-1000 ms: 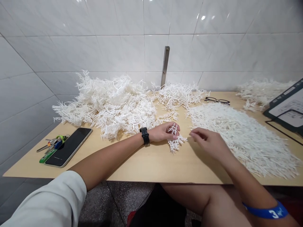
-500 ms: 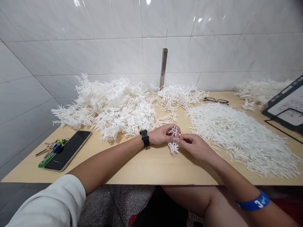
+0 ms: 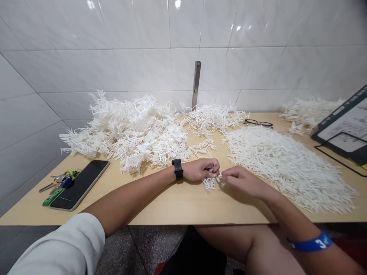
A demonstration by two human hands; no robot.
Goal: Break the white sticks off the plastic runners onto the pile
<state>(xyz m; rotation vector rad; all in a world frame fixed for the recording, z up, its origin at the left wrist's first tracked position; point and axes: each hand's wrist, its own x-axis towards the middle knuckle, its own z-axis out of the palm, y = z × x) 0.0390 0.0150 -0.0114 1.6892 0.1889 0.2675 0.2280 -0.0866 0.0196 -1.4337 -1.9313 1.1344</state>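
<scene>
My left hand [image 3: 199, 169], with a black watch on its wrist, is closed around a white branched plastic piece [image 3: 208, 184] that hangs below the fingers over the table's front part. Just to its right, my right hand [image 3: 241, 180] pinches a small white bit [image 3: 219, 178] at its fingertips; whether that bit is still joined to the branched piece I cannot tell. A big tangled heap of white branched pieces [image 3: 137, 130] lies behind my left arm. Beyond my right hand spreads a wide pile of loose short white pieces [image 3: 286, 164].
A phone [image 3: 80, 185] and keys with a green tag [image 3: 54, 194] lie at the left. Black glasses [image 3: 258, 123] rest near the wall. A dark-framed board [image 3: 344, 126] leans at the right. A metal strip [image 3: 196, 86] stands upright against the tiled wall.
My right hand has drawn slightly right and down from my left hand, with a white bit at its fingertips. My left fingers have curled further over the branched piece. The view has shifted slightly.
</scene>
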